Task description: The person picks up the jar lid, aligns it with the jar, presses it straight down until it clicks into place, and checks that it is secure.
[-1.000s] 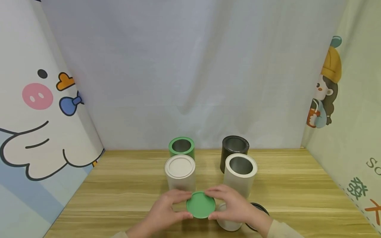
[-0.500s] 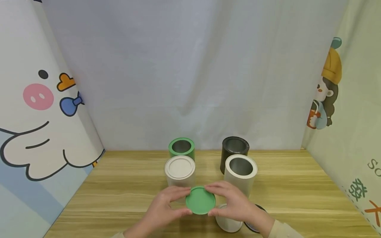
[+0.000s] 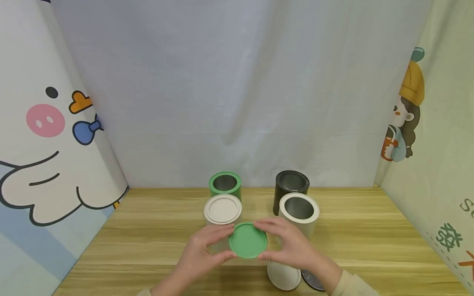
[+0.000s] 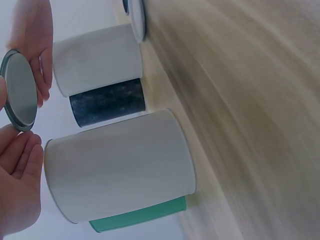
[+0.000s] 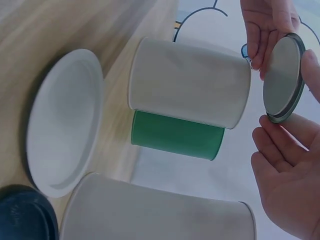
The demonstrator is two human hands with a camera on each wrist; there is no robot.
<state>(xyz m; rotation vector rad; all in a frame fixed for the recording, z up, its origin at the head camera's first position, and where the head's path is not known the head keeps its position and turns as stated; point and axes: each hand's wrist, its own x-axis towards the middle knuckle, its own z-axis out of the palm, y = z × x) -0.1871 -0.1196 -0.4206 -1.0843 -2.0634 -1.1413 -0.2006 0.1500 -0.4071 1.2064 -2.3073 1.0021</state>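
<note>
A round green lid [image 3: 248,240] is held above the table between both hands, its green face toward the head camera. My left hand [image 3: 201,250] pinches its left edge with thumb and fingers; my right hand [image 3: 292,245] pinches the right edge the same way. From the wrists, the lid's metallic underside [image 4: 22,89] shows. Just beyond the left hand stands a white can [image 3: 223,209] with its white lid on. Past the right hand is an uncovered white can [image 3: 299,207], partly hidden by that hand.
Behind the white cans stand an uncovered green can [image 3: 225,183] at left and an uncovered black can [image 3: 291,185] at right. A loose white lid [image 3: 284,276] and a dark lid [image 3: 312,280] lie on the wooden table [image 3: 148,238], beneath the right forearm. A grey curtain [image 3: 237,94] hangs behind.
Both hands have risen slightly and moved forward with the green lid, uncovering more of the loose white lid. The cans have stayed in place.
</note>
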